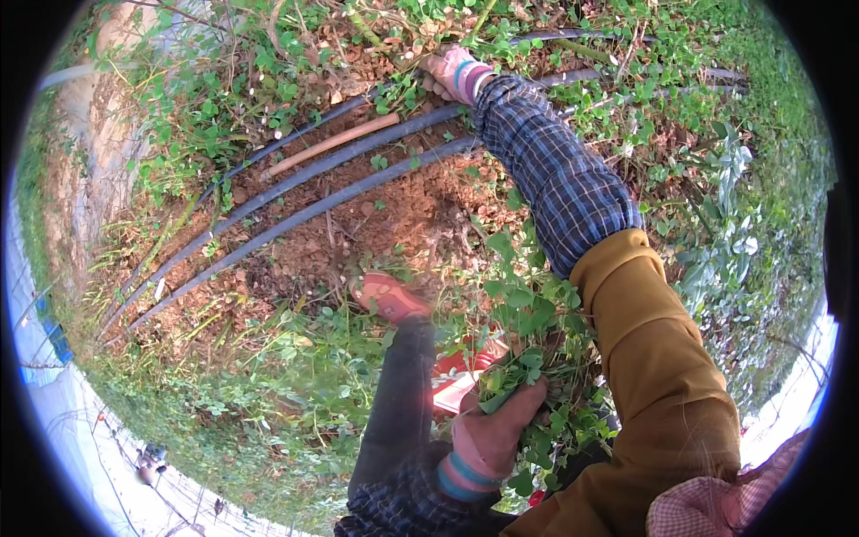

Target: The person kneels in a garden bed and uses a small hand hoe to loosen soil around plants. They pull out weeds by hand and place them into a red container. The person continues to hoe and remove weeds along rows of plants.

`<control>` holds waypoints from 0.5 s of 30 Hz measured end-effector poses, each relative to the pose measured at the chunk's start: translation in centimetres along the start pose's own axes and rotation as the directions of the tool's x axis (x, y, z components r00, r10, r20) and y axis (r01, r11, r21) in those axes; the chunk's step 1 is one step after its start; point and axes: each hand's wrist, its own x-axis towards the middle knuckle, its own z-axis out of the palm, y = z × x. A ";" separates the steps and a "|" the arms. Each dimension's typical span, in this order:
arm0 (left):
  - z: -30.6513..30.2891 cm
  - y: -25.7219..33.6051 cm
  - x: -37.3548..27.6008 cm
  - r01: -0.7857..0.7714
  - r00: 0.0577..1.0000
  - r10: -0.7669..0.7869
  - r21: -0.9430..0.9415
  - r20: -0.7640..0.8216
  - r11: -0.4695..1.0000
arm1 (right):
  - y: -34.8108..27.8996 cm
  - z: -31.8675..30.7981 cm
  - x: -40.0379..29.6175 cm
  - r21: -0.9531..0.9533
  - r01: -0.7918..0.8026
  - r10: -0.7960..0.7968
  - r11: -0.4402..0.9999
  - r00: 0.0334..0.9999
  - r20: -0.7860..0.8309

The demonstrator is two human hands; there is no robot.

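My left hand (pixel 500 429), in a pinkish glove with a striped cuff, clutches a loose bunch of leafy green weeds (pixel 530 302) low in front of my body. Stems and three-part leaves spill out on both sides of the fist. Farther out, my right hand (pixel 446 72) reaches down among clover-like plants (pixel 402 90) beside the dark hoses. Its gloved fingers are curled at the ground, and leaves and shadow hide whether they pinch any stems. The right arm wears a plaid cuff and a tan sleeve.
Several dark irrigation hoses (pixel 322 200) curve across the reddish soil (pixel 402 208). An orange-brown stick or pipe (pixel 332 144) lies between two of them. My red shoes (pixel 390 297) stand among low weeds. Plastic sheeting (pixel 107 154) covers ground at upper left. A grey-leaved plant (pixel 728 174) grows at right.
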 end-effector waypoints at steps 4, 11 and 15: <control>-0.8 -1.3 0.4 -0.354 0.935 0.330 0.277 0.131 0.893 | 0.0 0.8 0.4 -0.178 0.083 -0.089 0.981 0.996 -0.027; -1.1 -2.3 1.4 -0.481 0.876 0.448 0.266 0.177 0.836 | 0.2 1.7 -3.0 0.390 -0.164 0.167 0.906 0.986 0.026; -0.7 -2.7 2.6 -0.142 0.980 0.170 -0.234 0.103 0.962 | -0.2 1.9 -7.4 0.262 -0.113 0.100 0.958 0.993 0.062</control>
